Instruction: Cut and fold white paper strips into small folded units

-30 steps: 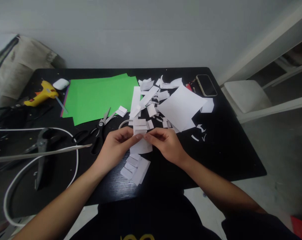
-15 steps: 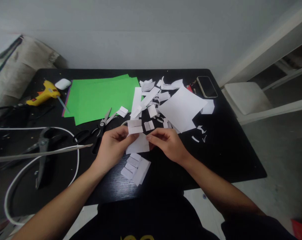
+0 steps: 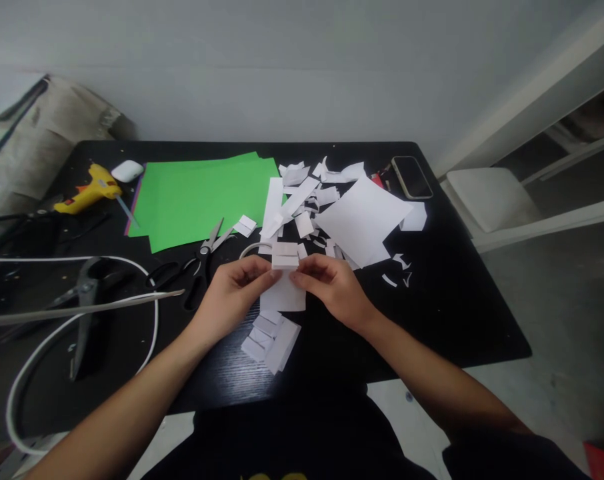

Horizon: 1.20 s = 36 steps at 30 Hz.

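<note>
Head camera: the left hand (image 3: 239,283) and right hand (image 3: 335,283) meet above the black worktop (image 3: 457,307), toward the middle of its near edge. Between them is a small folded paper piece (image 3: 285,256), its flaps facing up. Each grip is closed, thumb against fingers, pinching the piece low on its own side; holding it from both sides probably steadies such light paper and lets the folds line up. A plain white sheet (image 3: 283,295) hangs or lies just under the thumbs; whether it is joined to the folded piece I cannot tell.

Nearer the worktop's front edge rests a pile of folded pieces (image 3: 275,340), seemingly set close to the body for easy reach. Beyond the hands, paper scraps (image 3: 302,223) spread toward the far edge, beside a large white sheet (image 3: 365,217). The scissors (image 3: 205,253) lie with blades parted left of the hands, handles toward the near edge, perhaps so the left hand can reach them. Green sheets (image 3: 202,200) lie flat behind, along the far edge. The yellow glue gun (image 3: 93,189) sits near the far left corner and the phone (image 3: 412,177) near the far right one, both well apart from the paperwork.
</note>
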Tool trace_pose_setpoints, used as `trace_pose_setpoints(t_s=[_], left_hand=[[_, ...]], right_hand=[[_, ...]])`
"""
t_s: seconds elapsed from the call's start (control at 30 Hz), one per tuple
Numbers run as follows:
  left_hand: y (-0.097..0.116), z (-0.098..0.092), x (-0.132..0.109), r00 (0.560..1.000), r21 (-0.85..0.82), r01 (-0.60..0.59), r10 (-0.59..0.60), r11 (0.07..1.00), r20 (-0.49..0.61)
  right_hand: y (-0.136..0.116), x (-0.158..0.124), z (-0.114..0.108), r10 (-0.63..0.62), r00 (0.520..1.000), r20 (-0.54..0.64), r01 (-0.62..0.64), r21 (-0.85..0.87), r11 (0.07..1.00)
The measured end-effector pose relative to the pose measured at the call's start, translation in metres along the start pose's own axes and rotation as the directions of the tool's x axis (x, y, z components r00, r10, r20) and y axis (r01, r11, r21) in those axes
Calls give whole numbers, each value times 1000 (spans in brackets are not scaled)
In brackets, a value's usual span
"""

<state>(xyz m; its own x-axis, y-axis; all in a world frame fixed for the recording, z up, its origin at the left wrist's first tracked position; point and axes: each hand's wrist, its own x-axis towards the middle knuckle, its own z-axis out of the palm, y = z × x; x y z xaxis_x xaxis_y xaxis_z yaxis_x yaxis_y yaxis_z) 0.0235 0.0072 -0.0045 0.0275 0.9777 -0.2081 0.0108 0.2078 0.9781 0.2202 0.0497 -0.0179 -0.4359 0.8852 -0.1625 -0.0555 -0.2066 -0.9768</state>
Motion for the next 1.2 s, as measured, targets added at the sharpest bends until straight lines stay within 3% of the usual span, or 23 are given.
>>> trace_pose_setpoints(t_s=[0.1,0.27,0.83,0.97,1.2], left_hand=[[2,-2,1,1000,26,-21,21,999,-16],[1,1,0,999,61,-51,50,997,15],[4,-8,2,995,204,-86,75,975,61],[3,-7,3,995,203,-94,85,975,52],[0,-2,4,997,53,18,-22,998,68]], right_hand=[[-1,0,-1,4,1000,-22,-4,10,1000],[-2,-1,2,10,998,66,-11,27,1000],[-2,-2,2,-18,999,-41,18,0,1000],[-3,-1,0,46,998,-35,-45,42,998],[-3,2,-1,248,969,13,-241,283,928]])
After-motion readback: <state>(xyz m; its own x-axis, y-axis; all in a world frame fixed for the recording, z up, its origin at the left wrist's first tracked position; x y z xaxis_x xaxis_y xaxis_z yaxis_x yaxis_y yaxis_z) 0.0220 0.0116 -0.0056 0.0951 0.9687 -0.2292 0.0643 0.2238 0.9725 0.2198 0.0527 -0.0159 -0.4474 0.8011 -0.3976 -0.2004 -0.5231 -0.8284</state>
